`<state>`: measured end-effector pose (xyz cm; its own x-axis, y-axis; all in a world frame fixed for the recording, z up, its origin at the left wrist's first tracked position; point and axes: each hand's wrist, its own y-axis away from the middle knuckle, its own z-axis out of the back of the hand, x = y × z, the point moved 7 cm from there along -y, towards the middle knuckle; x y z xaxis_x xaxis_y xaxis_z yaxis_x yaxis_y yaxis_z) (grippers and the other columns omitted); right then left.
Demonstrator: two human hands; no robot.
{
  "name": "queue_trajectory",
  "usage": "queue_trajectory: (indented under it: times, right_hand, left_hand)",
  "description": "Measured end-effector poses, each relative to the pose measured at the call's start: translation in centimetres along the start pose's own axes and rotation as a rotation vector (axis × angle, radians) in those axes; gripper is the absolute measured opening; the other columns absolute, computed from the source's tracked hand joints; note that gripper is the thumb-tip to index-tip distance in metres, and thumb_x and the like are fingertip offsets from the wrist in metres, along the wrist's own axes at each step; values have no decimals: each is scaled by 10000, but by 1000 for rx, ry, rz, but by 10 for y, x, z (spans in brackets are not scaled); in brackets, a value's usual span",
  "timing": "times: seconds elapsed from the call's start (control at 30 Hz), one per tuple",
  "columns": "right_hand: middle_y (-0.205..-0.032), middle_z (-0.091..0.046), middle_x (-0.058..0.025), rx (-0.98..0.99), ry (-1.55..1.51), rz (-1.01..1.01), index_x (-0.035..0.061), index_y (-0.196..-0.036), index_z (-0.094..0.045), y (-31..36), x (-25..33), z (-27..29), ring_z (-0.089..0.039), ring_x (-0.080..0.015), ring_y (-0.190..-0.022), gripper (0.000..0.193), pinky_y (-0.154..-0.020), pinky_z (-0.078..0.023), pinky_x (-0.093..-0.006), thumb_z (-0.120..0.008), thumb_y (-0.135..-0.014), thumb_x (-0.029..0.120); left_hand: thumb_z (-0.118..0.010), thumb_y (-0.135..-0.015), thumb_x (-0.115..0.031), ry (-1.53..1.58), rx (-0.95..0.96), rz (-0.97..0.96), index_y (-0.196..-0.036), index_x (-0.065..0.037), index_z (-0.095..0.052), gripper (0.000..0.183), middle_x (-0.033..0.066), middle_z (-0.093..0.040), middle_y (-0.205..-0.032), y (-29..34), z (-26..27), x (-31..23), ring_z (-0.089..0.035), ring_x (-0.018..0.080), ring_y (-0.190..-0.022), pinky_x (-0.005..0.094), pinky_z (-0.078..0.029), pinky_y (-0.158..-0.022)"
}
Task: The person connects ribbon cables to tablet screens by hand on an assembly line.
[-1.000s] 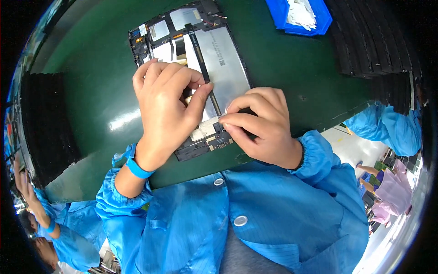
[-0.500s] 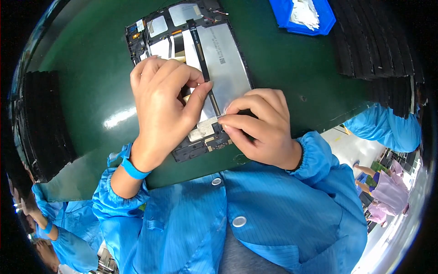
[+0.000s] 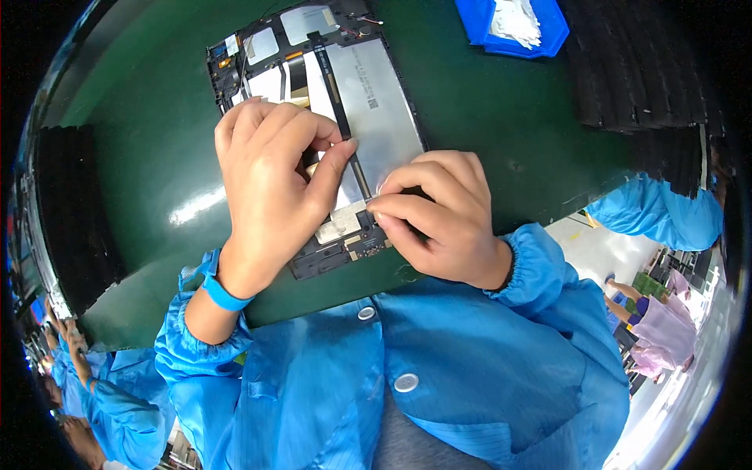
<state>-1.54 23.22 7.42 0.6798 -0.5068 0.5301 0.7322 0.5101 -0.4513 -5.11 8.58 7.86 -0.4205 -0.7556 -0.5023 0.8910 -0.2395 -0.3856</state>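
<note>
An opened tablet [image 3: 313,268] lies on the green work surface, its black frame, small boards and silver battery [image 3: 385,94] exposed. A long, narrow black flex cable [image 3: 338,98] runs down its middle beside the battery. My left hand [image 3: 270,164] is closed over the tablet, thumb and index finger pinching the cable about midway. My right hand [image 3: 442,215] pinches near the cable's lower end, close to the small board at the tablet's near edge. Its fingertips hide the cable's tip, so I cannot see whether it is connected.
A blue bin [image 3: 560,31] with white pieces stands at the far right. Stacks of black sheets rise on the right [image 3: 634,70] and left [image 3: 74,211] of the green work surface [image 3: 501,102]. Co-workers in blue [image 3: 129,399] and pink [image 3: 666,333] show at the lower sides.
The whole view has shifted slightly, so the tablet and bin appear a little further left. Both hands keep their pinch on the cable. At lower left, a co-worker's arm has moved.
</note>
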Motion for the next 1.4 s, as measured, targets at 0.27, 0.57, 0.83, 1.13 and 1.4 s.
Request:
queue_trajectory:
  times: [0.27,0.57,0.83,1.13,1.4]
  right_hand:
    - [-921,-606,17,8,3,-7,136,-844,-659,1,1,-2,-559,-218,-914,140,-793,-402,-371,-724,-720,138]
    - [-1096,-656,-1,41,97,17,150,-793,-639,-1,7,-3,-538,-263,-1170,142,-919,-356,-411,-732,-692,116]
    - [-1128,-633,3,40,92,26,140,-772,-599,1,8,-4,-519,-259,-1190,137,-920,-360,-422,-726,-723,151]
    - [-1140,-641,8,34,174,61,137,-789,-620,3,10,-6,-519,-263,-1212,138,-935,-365,-439,-732,-719,177]
    - [-1154,-680,-13,256,362,43,111,-1095,-646,8,34,-4,-492,-251,-1281,383,-1074,-221,-464,-618,-834,389]
  left_hand:
    - [-748,-720,-124,-36,-9,-16,-733,-101,-636,115,4,-582,-705,0,0,-1,-529,237,-785,399,-364,-895]
    - [-745,-726,-122,-44,-34,-23,-736,-103,-639,108,-6,-578,-697,2,2,-3,-533,227,-783,427,-369,-938]
    - [-747,-719,-118,-34,-45,-26,-728,-105,-640,108,-11,-575,-692,3,2,-3,-533,223,-784,420,-371,-930]
    - [-746,-710,-115,-50,-54,-33,-720,-109,-637,110,-11,-563,-681,1,1,-2,-532,221,-780,422,-371,-928]
    - [-747,-703,-121,-63,-63,-21,-718,-112,-636,112,-8,-561,-677,3,1,-4,-538,223,-786,431,-368,-961]
